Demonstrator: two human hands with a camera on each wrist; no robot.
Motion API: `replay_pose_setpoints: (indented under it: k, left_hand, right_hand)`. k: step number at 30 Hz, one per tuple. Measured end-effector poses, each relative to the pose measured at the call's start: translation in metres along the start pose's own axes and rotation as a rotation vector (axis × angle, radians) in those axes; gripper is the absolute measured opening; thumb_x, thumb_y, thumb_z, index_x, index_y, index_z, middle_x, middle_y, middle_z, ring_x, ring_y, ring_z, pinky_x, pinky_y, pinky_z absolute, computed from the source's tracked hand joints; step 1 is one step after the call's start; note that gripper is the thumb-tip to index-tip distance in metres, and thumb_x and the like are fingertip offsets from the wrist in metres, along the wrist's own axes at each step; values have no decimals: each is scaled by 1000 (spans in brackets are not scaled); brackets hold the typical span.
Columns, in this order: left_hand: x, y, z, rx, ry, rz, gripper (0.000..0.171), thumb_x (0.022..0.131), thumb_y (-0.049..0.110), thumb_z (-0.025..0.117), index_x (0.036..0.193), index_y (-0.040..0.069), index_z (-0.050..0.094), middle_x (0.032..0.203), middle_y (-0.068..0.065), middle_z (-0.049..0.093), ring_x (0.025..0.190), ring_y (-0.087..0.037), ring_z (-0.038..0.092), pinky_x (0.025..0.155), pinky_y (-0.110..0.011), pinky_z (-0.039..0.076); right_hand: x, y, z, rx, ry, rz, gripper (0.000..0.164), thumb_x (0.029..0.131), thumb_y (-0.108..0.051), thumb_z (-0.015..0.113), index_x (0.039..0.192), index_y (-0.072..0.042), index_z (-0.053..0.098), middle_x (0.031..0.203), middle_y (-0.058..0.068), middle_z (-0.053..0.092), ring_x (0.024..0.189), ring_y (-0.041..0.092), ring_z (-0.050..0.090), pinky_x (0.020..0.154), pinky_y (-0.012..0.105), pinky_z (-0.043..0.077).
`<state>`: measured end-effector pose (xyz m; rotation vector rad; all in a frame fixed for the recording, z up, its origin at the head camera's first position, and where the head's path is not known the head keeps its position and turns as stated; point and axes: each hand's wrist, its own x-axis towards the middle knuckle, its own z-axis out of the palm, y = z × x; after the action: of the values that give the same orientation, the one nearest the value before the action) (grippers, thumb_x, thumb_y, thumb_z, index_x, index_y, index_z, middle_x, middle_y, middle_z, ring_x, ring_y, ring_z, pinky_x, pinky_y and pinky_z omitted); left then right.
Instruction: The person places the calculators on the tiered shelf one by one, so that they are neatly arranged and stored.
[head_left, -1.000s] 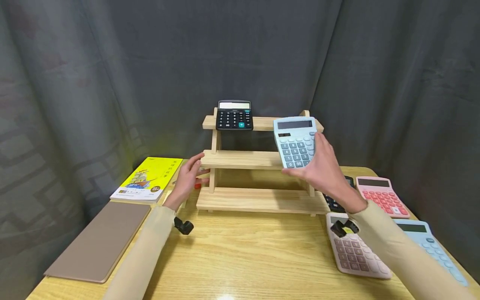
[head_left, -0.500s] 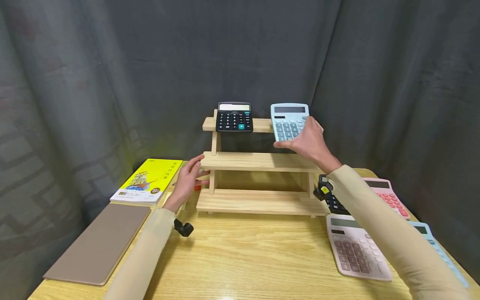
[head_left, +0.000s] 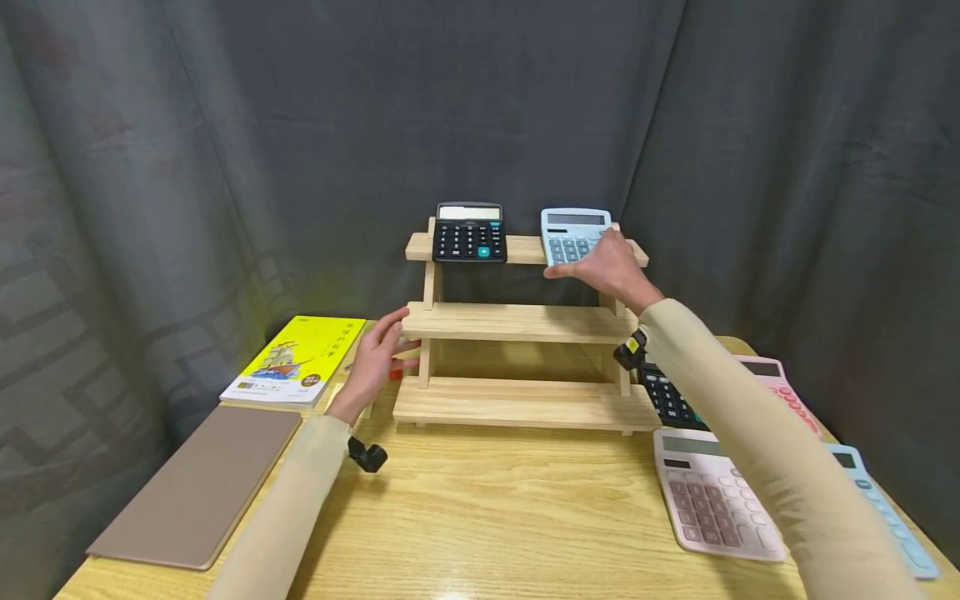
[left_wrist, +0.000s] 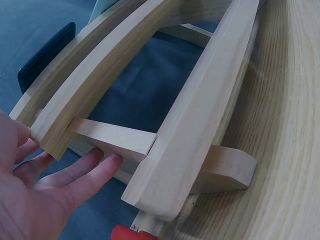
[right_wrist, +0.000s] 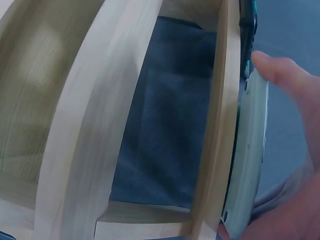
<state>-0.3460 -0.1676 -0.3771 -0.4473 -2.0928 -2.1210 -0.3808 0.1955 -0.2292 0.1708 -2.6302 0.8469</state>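
A light blue calculator [head_left: 570, 242] leans at the right of the top tier of a three-tier wooden display stand [head_left: 517, 323]. My right hand [head_left: 611, 267] grips its lower part, thumb at the left edge and fingers at the right. In the right wrist view the calculator [right_wrist: 251, 150] is edge-on along the top board, with a narrow dark gap between them at places. My left hand [head_left: 372, 360] touches the stand's left side by the middle tier. Its extended fingers [left_wrist: 95, 180] lie against the side support in the left wrist view. A black calculator [head_left: 469, 233] stands at the top tier's left.
On the right lie a black calculator [head_left: 663, 398], a pink one [head_left: 783, 392], a pale pink one [head_left: 712, 500] and a light blue one [head_left: 888, 517], partly behind my sleeve. A yellow book [head_left: 300, 358] and a brown notebook [head_left: 202, 483] lie left. A grey curtain [head_left: 480, 108] hangs behind.
My right hand has carried the light blue calculator up and back from in front of the stand to the top tier, then lowered it slightly. The left hand has stayed in place.
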Motion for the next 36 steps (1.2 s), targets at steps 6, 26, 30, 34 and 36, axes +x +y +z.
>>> replay_pose_setpoints:
  k: [6,26,30,34,36]
  left_hand:
    - [1,0,0,3,3,5,47,111,23,41,156,6,38,156,-19,36,124,-50,54,94,-59,51]
    - [2,-2,-2,8,-2,11,48,111,23,41,155,5,38,156,-19,35,124,-49,55,93,-58,52]
    - [2,-1,-1,-5,-4,6,47,111,22,41,155,6,38,155,-19,36,123,-49,55,92,-56,54]
    - [0,-2,-1,-15,-5,8,47,112,22,40,156,5,37,157,-19,34,124,-50,54,93,-59,52]
    - [0,-2,0,-23,-9,8,48,112,22,40,156,5,36,157,-19,34,124,-51,54,94,-62,49]
  right_hand:
    - [7,0,3,-8,-7,40,102,68,-52,91,132,11,43,119,24,50,102,36,51,88,52,49]
    - [19,14,2,23,-48,-31,85,72,-60,86,123,2,58,116,19,61,101,31,58,89,47,50]
    - [19,15,3,35,-48,-53,88,73,-58,86,128,3,56,121,21,60,106,32,58,94,49,49]
    - [18,16,3,31,-43,-45,96,74,-60,85,134,6,51,128,24,54,112,35,53,99,53,46]
    - [15,16,2,19,-37,-32,101,74,-62,83,138,7,47,134,26,48,116,37,49,101,54,44]
